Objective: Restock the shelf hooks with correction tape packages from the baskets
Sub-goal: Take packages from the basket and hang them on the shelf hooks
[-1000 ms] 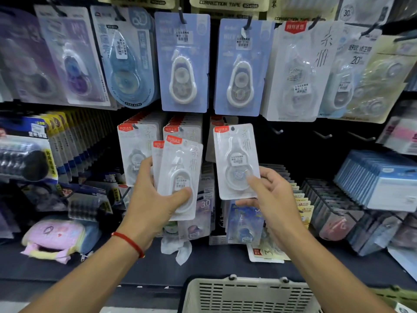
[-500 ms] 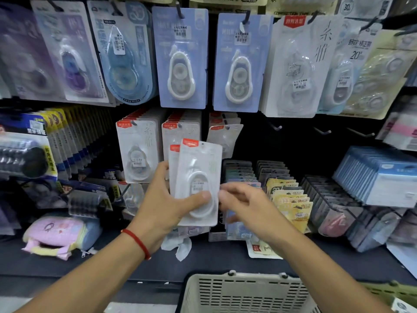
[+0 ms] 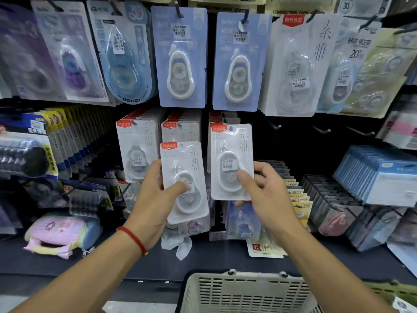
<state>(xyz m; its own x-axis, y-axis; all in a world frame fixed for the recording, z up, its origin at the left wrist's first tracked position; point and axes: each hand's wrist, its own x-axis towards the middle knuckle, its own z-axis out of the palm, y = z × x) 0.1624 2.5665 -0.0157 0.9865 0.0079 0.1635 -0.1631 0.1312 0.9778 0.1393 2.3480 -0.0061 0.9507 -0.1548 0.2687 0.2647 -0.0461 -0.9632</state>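
Observation:
My left hand point(image 3: 153, 199) grips a white correction tape package point(image 3: 184, 177) with a red tag, held in front of the middle hook row point(image 3: 180, 128). My right hand point(image 3: 264, 195) holds a second, matching package point(image 3: 232, 154) by its lower right corner. It is raised to the third hook row point(image 3: 222, 118), its top hole level with the hook tip. I cannot tell whether the hook passes through the hole. A full row of the same packages point(image 3: 137, 150) hangs to the left.
A beige slotted basket point(image 3: 243, 292) stands below my hands, with a green basket point(image 3: 397, 290) at its right. Bare hooks point(image 3: 276, 126) stick out right of the third row. Larger tape cards point(image 3: 180, 57) hang above. Racks of stationery point(image 3: 379, 175) fill the lower right shelf.
My right hand hung one package, came back to my left hand, took another from the stack and lifted it to the third hook row. My left hand now shows one package.

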